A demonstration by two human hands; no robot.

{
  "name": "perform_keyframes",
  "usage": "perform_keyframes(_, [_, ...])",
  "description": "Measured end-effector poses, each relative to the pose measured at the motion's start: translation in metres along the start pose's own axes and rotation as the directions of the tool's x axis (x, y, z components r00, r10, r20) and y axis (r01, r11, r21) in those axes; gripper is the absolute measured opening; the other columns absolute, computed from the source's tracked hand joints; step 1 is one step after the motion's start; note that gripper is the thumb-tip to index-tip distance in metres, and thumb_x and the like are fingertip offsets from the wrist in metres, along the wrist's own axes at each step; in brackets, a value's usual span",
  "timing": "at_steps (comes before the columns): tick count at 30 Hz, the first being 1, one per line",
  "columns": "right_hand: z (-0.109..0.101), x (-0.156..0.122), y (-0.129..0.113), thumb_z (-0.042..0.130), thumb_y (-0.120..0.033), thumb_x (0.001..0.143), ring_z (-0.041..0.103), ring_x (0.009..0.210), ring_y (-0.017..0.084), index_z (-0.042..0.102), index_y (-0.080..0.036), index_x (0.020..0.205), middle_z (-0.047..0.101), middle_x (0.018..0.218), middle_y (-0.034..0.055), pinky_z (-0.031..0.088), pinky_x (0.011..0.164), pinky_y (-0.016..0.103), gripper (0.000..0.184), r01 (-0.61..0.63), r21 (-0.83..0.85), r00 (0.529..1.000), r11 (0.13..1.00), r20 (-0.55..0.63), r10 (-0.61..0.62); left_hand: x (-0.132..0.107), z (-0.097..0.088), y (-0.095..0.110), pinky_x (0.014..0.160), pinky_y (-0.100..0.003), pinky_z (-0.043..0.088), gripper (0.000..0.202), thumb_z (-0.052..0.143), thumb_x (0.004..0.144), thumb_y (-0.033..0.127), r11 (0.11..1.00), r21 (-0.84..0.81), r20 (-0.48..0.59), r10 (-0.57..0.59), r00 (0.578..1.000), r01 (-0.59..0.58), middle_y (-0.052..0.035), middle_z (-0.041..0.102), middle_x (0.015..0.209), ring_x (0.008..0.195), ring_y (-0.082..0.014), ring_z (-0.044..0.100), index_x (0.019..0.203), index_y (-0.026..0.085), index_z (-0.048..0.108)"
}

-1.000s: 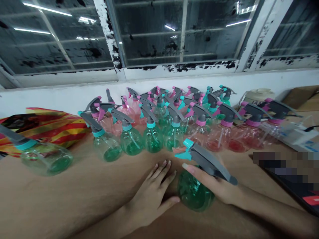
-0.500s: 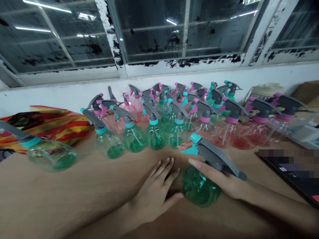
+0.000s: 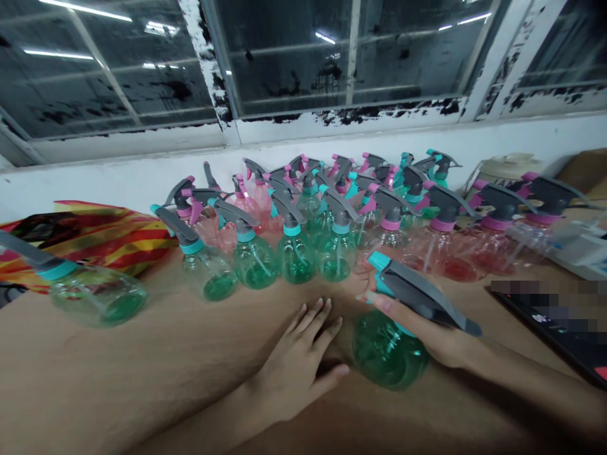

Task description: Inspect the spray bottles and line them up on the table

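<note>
My right hand [image 3: 427,328] is wrapped round the neck of a green spray bottle [image 3: 389,354], its fingers at the teal trigger. The bottle's grey and teal spray head [image 3: 422,294] tilts, nozzle toward the upper left. My left hand [image 3: 303,354] lies flat on the wooden table [image 3: 165,379] with fingers spread, just left of that bottle and holding nothing. Beyond my hands stands a front row of green spray bottles [image 3: 298,256] and pink spray bottles [image 3: 439,256], with several more behind. Part of my right fingers is hidden by the spray head.
A lone green spray bottle [image 3: 99,297] stands at the left, before a red and yellow striped bag [image 3: 118,237]. At the right lie a dark flat object [image 3: 554,328] and a white-blue item [image 3: 581,246]. A pale container [image 3: 507,167] stands by the wall below the windows.
My right hand has shifted slightly right with the spray bottle, and its fingers have closed in on the trigger. My left hand stays flat where it was.
</note>
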State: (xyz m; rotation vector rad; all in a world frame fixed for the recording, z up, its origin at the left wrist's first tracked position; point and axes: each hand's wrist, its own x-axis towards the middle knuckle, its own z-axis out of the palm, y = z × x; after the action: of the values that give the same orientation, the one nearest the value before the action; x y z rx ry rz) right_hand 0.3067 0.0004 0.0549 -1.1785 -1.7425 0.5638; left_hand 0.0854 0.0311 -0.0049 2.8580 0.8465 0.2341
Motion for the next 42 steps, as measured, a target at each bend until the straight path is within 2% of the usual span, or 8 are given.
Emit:
perform_keyframes(5, [0.000,0.003,-0.009,0.056,-0.037,0.083,0.064,0.096,0.021,0.060,-0.026,0.103,0.068,0.103,0.0028,0.050,0.089,0.037,0.023,-0.018,0.094,1.000,0.995,-0.018,0.019,0.000,-0.001,0.000,0.110,-0.046,0.018,0.061,0.041,0.094,0.051,1.000,0.020,0.024,-0.005,1.000,0.004,-0.0112,0.020,0.150,0.138,-0.0260,0.012,0.141,0.014,0.032])
perform_keyframes(12, [0.000,0.003,-0.008,0.054,-0.038,0.084,0.065,0.095,0.024,0.063,-0.028,0.105,0.070,0.086,0.0032,0.049,0.091,0.044,0.025,0.006,0.053,1.000,0.999,-0.009,-0.006,0.000,0.000,-0.001,0.111,-0.046,0.017,0.060,0.044,0.094,0.049,0.999,0.036,0.013,-0.003,1.000,0.003,-0.0103,0.020,0.150,0.138,-0.0259,0.012,0.141,0.014,0.031])
perform_keyframes(17, [-0.001,0.002,-0.006,0.055,-0.037,0.084,0.064,0.096,0.023,0.062,-0.026,0.108,0.069,0.098,0.0036,0.051,0.089,0.039,0.027,0.006,0.049,1.000,0.999,-0.005,-0.006,0.001,0.000,-0.001,0.110,-0.047,0.020,0.061,0.044,0.094,0.049,0.999,0.042,0.002,0.008,1.000,-0.008,-0.0103,0.021,0.150,0.138,-0.0263,0.012,0.141,0.015,0.031])
perform_keyframes(21, [-0.001,-0.001,0.001,0.055,-0.038,0.084,0.066,0.086,0.022,0.059,-0.028,0.113,0.069,0.089,0.0019,0.054,0.080,0.037,0.031,-0.010,0.024,1.000,1.000,0.010,0.010,0.001,0.001,-0.001,0.110,-0.046,0.020,0.060,0.043,0.094,0.049,0.996,0.084,0.011,0.007,1.000,-0.008,-0.0111,0.020,0.150,0.138,-0.0258,0.011,0.141,0.013,0.032])
perform_keyframes(26, [-0.001,0.000,0.000,0.055,-0.036,0.084,0.065,0.076,0.019,0.060,-0.027,0.108,0.067,0.084,0.0015,0.054,0.072,0.034,0.026,0.032,0.008,0.999,0.999,-0.013,-0.032,0.000,0.000,0.000,0.110,-0.046,0.020,0.060,0.044,0.094,0.049,0.995,0.101,0.013,0.008,1.000,-0.010,-0.0118,0.019,0.150,0.138,-0.0254,0.011,0.140,0.012,0.032])
perform_keyframes(31, [0.000,0.004,0.003,0.055,-0.030,0.084,0.064,0.076,0.017,0.062,-0.025,0.088,0.066,0.084,0.0004,0.053,0.072,0.031,0.010,0.066,0.038,0.998,0.997,-0.009,-0.066,0.001,-0.001,0.001,0.110,-0.047,0.021,0.060,0.044,0.094,0.049,0.997,0.083,0.019,-0.005,1.000,0.003,-0.0111,0.020,0.150,0.138,-0.0257,0.012,0.140,0.013,0.033])
perform_keyframes(35, [0.001,0.004,0.007,0.055,-0.032,0.084,0.064,0.073,0.017,0.062,-0.024,0.082,0.066,0.079,0.0006,0.053,0.068,0.030,0.011,0.076,-0.019,0.997,0.997,-0.020,-0.077,0.002,-0.002,0.001,0.110,-0.046,0.021,0.060,0.044,0.094,0.049,0.995,0.099,0.032,-0.012,0.999,0.008,-0.0116,0.020,0.150,0.138,-0.0250,0.011,0.140,0.013,0.033])
perform_keyframes(42, [-0.002,0.005,0.000,0.057,-0.031,0.082,0.064,0.095,0.020,0.060,-0.026,0.104,0.067,0.105,0.0024,0.053,0.085,0.034,0.022,0.097,0.058,0.995,0.994,0.018,-0.098,0.001,-0.002,0.001,0.110,-0.044,0.020,0.061,0.041,0.095,0.050,0.993,0.120,0.039,0.002,0.999,-0.006,-0.0125,0.019,0.150,0.138,-0.0236,0.010,0.141,0.012,0.032])
